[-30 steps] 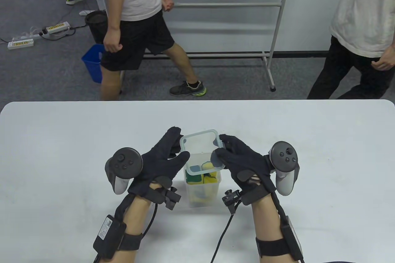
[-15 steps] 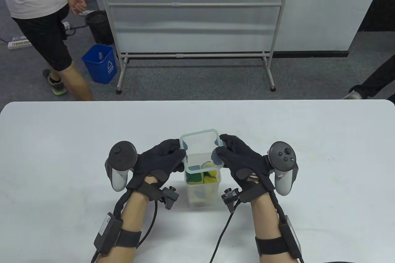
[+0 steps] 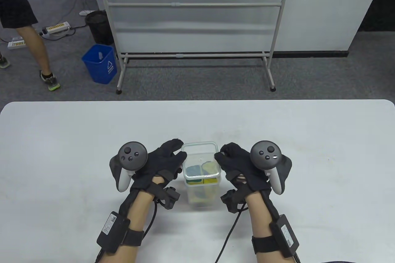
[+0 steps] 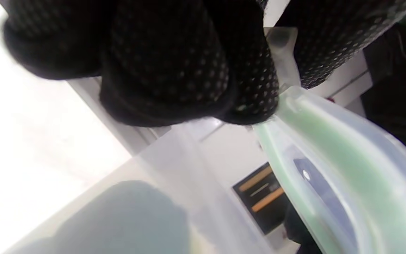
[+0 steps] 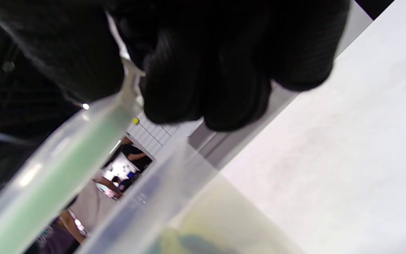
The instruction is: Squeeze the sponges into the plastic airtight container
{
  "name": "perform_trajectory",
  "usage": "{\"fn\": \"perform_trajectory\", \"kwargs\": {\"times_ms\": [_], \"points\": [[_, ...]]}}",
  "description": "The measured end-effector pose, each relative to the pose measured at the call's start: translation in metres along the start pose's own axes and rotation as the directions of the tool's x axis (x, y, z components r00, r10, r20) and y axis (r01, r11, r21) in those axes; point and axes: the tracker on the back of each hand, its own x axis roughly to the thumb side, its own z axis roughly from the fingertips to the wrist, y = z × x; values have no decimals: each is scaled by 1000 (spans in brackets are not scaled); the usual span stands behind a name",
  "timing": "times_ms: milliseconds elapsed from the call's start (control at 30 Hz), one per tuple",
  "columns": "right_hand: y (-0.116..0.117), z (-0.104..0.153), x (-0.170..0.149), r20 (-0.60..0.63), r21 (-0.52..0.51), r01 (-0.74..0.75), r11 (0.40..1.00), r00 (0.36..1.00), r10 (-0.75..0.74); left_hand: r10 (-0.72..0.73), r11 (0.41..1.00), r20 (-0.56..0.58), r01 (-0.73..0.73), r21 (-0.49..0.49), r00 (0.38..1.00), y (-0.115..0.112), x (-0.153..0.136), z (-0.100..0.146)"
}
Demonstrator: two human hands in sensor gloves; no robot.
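Observation:
A clear plastic container [image 3: 202,195] stands on the white table [image 3: 61,139] with yellow, green and blue sponges [image 3: 200,173] inside. Its clear lid [image 3: 199,152], with a green seal, lies over the opening. My left hand [image 3: 178,153] grips the lid's left edge and my right hand [image 3: 221,154] grips its right edge. In the left wrist view my fingers [image 4: 174,70] pinch the lid [image 4: 330,148] just above the container wall [image 4: 196,169]. In the right wrist view my fingers [image 5: 206,70] hold the lid [image 5: 58,165] over the container rim [image 5: 174,183].
A whiteboard stand [image 3: 194,13], a blue bin [image 3: 100,64] and a black bin [image 3: 98,27] are on the floor beyond the table. A person's legs [image 3: 27,38] are at the far left.
Both hands came toward me and down, bringing the lid from a tilted hold above the container onto its opening. My left hand went from spread open to gripping the lid. The bystanders walked away.

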Motion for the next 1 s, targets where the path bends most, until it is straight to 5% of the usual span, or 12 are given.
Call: {"fn": "perform_trajectory", "kwargs": {"times_ms": [467, 1000], "points": [[6, -1, 2, -46, 60, -153, 986, 987, 156, -51, 994, -92, 42, -99, 994, -9, -9, -3], [10, -5, -9, -107, 198, -9, 980, 994, 30, -28, 984, -127, 5, -179, 992, -10, -11, -4]]}}
